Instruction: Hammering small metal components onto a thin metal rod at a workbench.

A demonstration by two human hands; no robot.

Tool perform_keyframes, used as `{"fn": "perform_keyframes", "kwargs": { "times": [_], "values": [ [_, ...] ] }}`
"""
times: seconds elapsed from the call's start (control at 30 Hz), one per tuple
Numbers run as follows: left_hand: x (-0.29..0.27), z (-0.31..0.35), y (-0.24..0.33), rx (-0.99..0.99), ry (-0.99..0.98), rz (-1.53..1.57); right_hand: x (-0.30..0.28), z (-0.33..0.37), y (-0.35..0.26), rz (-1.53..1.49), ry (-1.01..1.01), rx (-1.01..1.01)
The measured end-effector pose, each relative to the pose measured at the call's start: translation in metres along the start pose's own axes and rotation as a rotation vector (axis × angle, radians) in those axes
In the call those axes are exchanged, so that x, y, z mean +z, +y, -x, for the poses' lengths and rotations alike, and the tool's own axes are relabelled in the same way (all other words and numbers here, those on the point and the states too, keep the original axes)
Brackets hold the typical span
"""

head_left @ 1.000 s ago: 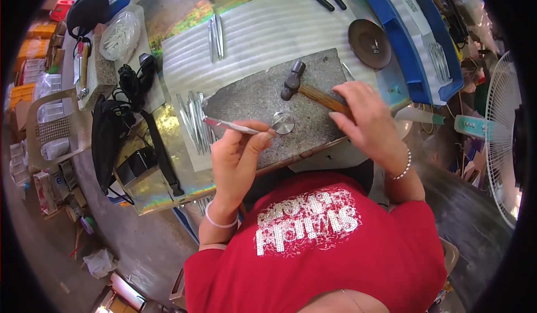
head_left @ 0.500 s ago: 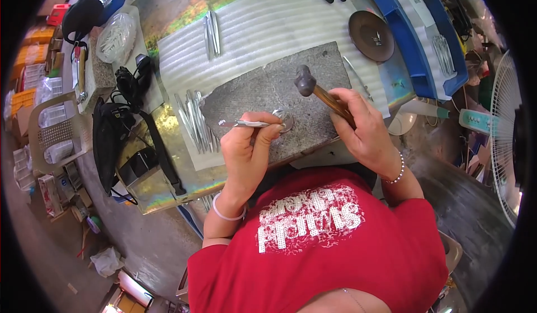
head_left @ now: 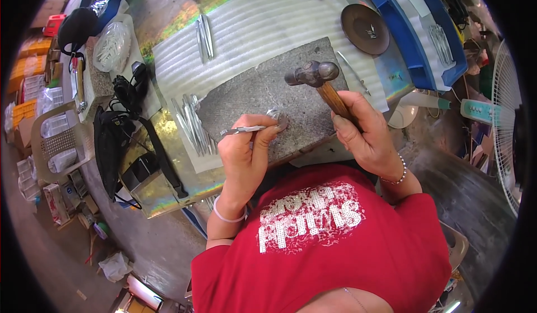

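My left hand [head_left: 244, 148] pinches slim silver tweezers [head_left: 241, 130], held almost level with one end under my fingertips. That end is beside a small round metal disc [head_left: 278, 119] on a rough grey stone block [head_left: 240, 92]; whether they touch is hidden by my fingers. My right hand [head_left: 363, 131] is wrapped round the wooden handle of a hammer [head_left: 313, 74]. The dark metal hammer head is raised over the block, up and to the right of the disc.
Several tweezers [head_left: 193, 125] lie left of the block, with more tweezers [head_left: 205, 38] farther back on white foam sheeting [head_left: 246, 25]. A brown round dish [head_left: 364, 29] with small bits and a blue tray [head_left: 400, 39] stand at the far right. Black straps [head_left: 162, 153] lie left; a fan [head_left: 506, 128] stands right.
The hammer has turned in my right hand, so its head now shows side-on and sits slightly higher. My left hand still holds the tweezers by the disc. The whole view has shifted slightly.
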State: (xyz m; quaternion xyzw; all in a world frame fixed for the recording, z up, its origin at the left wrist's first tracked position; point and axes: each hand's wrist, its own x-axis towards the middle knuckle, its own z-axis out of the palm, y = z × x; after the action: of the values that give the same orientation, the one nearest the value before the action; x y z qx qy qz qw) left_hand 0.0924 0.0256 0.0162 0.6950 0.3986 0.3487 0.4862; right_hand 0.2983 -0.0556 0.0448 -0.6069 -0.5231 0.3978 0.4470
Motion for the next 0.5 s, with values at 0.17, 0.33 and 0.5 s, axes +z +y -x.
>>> {"fn": "perform_keyframes", "kwargs": {
  "times": [0.17, 0.33, 0.5],
  "values": [
    [0.007, 0.001, 0.011, 0.300, -0.001, -0.388, 0.004, -0.005, -0.011, -0.048, -0.026, 0.059],
    [0.001, 0.004, 0.011, 0.411, -0.050, -0.546, 0.011, -0.026, -0.046, -0.160, -0.249, -0.103],
    [0.001, 0.003, 0.009, 0.282, -0.121, -0.378, 0.020, -0.046, -0.057, 0.023, -0.299, -0.497]
  ]
}}
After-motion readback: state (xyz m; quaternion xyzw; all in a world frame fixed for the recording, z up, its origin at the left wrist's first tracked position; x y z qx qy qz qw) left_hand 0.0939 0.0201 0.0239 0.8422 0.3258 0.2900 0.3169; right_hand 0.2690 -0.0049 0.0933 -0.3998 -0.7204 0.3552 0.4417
